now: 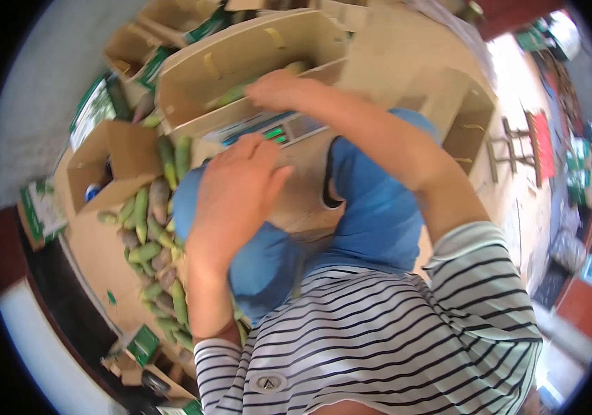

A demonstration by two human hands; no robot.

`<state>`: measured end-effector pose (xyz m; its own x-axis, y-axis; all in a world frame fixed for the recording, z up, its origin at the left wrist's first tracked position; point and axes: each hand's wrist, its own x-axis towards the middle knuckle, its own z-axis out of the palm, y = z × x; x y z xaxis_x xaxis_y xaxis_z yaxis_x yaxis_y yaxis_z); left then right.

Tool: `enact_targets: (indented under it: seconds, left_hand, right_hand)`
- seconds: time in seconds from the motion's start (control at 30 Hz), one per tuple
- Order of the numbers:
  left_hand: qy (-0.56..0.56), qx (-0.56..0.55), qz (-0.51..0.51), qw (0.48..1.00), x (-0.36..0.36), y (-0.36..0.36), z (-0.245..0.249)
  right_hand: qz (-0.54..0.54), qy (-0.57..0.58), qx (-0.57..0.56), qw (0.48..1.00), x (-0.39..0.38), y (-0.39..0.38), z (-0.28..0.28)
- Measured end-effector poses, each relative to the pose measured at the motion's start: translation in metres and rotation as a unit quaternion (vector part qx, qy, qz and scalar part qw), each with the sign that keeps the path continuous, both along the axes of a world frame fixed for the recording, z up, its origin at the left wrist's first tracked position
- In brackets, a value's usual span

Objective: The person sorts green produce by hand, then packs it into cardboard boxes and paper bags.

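My right hand point(278, 90) reaches over the near wall of a long open cardboard box point(254, 48). Its fingers are curled and slightly blurred, on the end of a long green radish-like vegetable point(229, 95) inside the box. Part of another vegetable point(298, 68) shows just behind this hand. A digital scale point(299, 129) with lit green displays is under the box's near side. My left hand point(240, 183) hovers above my left knee, close to the scale, with its thumb spread from the fingers and nothing in it.
Many green and brownish vegetables point(145, 252) lie on cardboard to my left. Beside them stands a smaller open carton point(119, 162). More cartons point(130, 52) are behind the long box. On the right are an open cardboard box point(467, 128) and a stool with red point(541, 145).
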<state>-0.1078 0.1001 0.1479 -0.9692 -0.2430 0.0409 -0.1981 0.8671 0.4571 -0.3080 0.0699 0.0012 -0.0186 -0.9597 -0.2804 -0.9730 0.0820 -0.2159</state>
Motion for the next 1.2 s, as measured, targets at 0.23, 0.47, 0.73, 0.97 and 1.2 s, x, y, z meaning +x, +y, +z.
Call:
enact_targets:
  seconds: [0.23, 0.47, 0.73, 0.97, 1.2]
  left_hand:
    - [-0.064, -0.063, -0.01, 0.996, -0.029, -0.02, -0.036]
    - [-0.197, -0.108, 0.036, 0.974, -0.022, -0.025, -0.061]
    - [-0.17, -0.088, 0.038, 0.981, -0.015, -0.03, -0.058]
    - [-0.13, -0.096, 0.022, 0.987, -0.011, -0.029, -0.055]
    - [-0.136, -0.085, 0.033, 0.986, -0.011, -0.029, -0.053]
  right_hand:
    - [0.014, -0.008, 0.034, 0.999, -0.002, 0.0, 0.008]
    - [-0.057, -0.077, -0.177, 0.98, -0.027, 0.025, 0.091]
    - [-0.314, -0.044, -0.507, 0.801, -0.121, 0.174, 0.076]
    - [-0.661, 0.023, -0.232, 0.714, -0.074, 0.367, -0.099]
    - [-0.631, 0.067, -0.147, 0.759, -0.116, 0.362, -0.106]
